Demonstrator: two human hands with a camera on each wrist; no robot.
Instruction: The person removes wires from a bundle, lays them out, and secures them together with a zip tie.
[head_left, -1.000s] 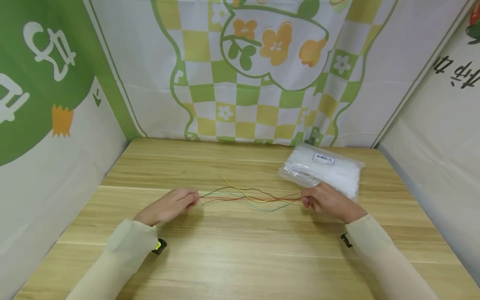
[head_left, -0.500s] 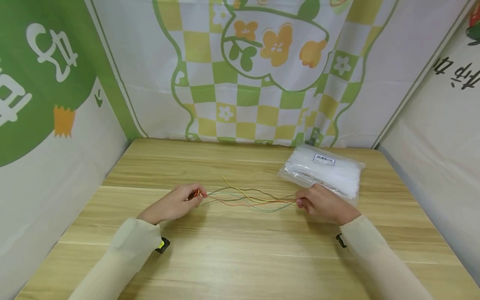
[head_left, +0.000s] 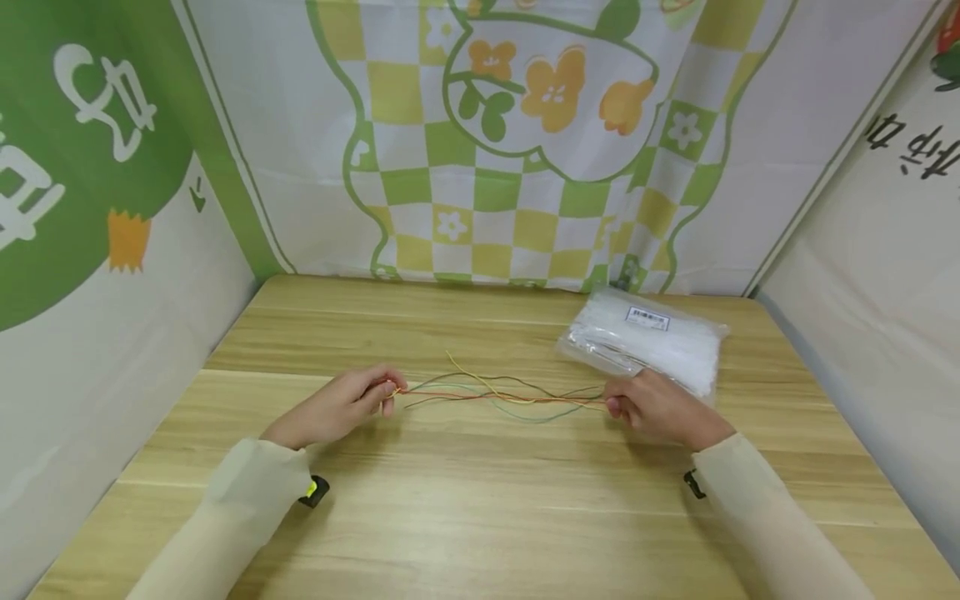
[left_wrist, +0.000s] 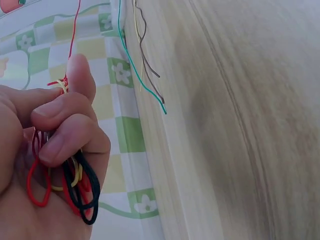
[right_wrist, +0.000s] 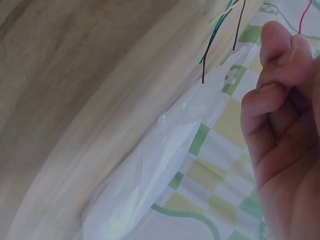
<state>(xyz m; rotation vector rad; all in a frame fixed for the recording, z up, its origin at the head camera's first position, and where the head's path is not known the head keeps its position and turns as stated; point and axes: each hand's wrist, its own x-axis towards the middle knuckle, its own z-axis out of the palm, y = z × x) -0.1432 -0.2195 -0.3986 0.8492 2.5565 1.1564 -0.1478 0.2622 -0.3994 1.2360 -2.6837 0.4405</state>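
In the head view a thin red wire (head_left: 438,393) runs nearly straight between my two hands, low over the table. My left hand (head_left: 330,412) pinches its left end between thumb and forefinger, where a small yellow wrap shows in the left wrist view. Its other fingers curl round several loops of red, yellow and blackish strand (left_wrist: 85,192) in the palm. My right hand (head_left: 667,408) pinches the red wire's right end, its fingertips hiding the tip. Between the hands lie loose wires: a yellow one (head_left: 465,372), a teal one (head_left: 536,420) and brownish ones (head_left: 517,380).
A clear plastic bag of white strips (head_left: 645,342) with a barcode label lies at the back right, just beyond my right hand. The wooden table (head_left: 480,517) ends at a patterned cloth (head_left: 525,200) behind it, with cloth walls on both sides.
Half a second ago my hands were closer together and the red wire sagged. They have since moved apart, left hand leftward and right hand rightward, and the wire is straighter. The loose wires lie unchanged.
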